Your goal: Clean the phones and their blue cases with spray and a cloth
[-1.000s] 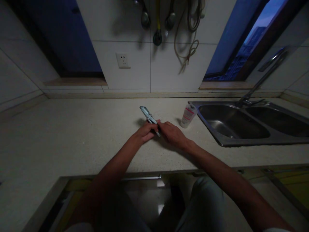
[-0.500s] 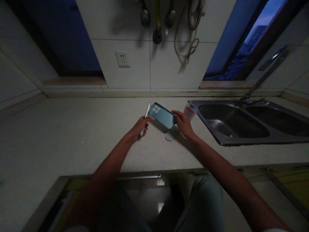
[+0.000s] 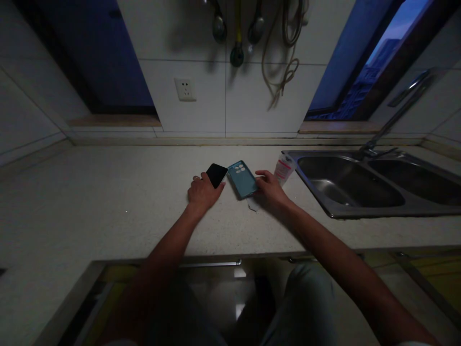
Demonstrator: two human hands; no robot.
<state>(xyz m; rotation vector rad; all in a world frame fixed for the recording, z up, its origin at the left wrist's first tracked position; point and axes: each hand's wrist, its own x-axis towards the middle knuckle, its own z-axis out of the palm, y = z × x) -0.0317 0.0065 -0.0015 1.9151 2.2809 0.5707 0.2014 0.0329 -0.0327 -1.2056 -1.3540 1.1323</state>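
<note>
Lettering in red marks the one clear plastic cup (image 3: 283, 169), right of the frame's centre, but it is too small to read; no brand can be made out. One phone (image 3: 216, 174), thin with a plain black face, sits tilted at the centre, clamped between the thumb and fingers of the left hand (image 3: 203, 193). Just right of it is one blue-green case (image 3: 243, 182), hollow side showing, with a cluster of round holes near its top. The right hand (image 3: 271, 189) touches the case's right edge; whether it grips there I cannot tell. Two basins make up the sink (image 3: 360, 212) at the right; one wall socket (image 3: 185, 90) is upper left of centre.
</note>
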